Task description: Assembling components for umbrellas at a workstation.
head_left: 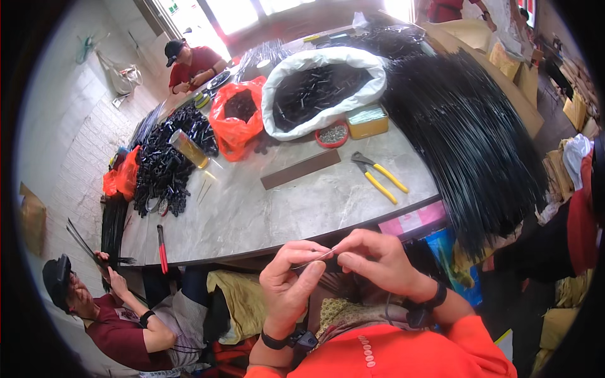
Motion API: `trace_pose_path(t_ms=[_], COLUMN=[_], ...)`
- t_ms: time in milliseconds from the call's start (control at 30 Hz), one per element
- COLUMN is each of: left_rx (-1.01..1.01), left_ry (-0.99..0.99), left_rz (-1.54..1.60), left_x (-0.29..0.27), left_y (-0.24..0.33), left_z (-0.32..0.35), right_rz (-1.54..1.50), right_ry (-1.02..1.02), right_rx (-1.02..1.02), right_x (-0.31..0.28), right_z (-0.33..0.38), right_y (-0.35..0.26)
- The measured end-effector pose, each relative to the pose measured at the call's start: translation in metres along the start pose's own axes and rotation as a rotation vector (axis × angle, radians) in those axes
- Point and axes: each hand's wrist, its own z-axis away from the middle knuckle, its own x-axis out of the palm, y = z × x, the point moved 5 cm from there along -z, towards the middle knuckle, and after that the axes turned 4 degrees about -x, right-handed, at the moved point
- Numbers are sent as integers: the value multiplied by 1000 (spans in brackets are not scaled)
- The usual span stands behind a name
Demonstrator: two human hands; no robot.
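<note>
My left hand (293,277) and my right hand (380,263) meet over my lap, just off the near edge of the table. Both pinch a thin, light-coloured wire-like piece (322,256), which slants between the fingertips; its exact kind is too small to make out. Something dark shows just below the fingers, partly hidden by them. Beyond my hands on the grey table (252,217) lie pliers with yellow handles (381,179) and a flat dark brown bar (300,169).
A white sack (273,120) of black pieces stands mid-table, beside a red bag (220,120), a red dish of small metal parts (332,134) and a yellow box (368,126). Long black strands (466,138) spread rightward. Red-handled pliers (162,249) lie left. A co-worker (120,315) holds black strips.
</note>
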Motion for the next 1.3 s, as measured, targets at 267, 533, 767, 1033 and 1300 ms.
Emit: trace_pose_path(t_ms=[267, 533, 767, 1033, 1300], left_rx=[84, 71, 64, 69, 180], left_ry=[-73, -31, 224, 371, 490], left_rz=[-74, -53, -170, -167, -216], left_x=[-9, -15, -20, -29, -27], left_y=[-7, -14, -8, -8, -5], left_z=[-24, -31, -21, -6, 0], right_rz=[24, 98, -130, 15, 287], right_ry=[53, -84, -11, 93, 195], right_rx=[-21, -98, -98, -198, -365], right_x=[-1, 1, 7, 18, 30], right_z=[-23, -45, -45, -37, -35], right_y=[15, 23, 42, 41, 16])
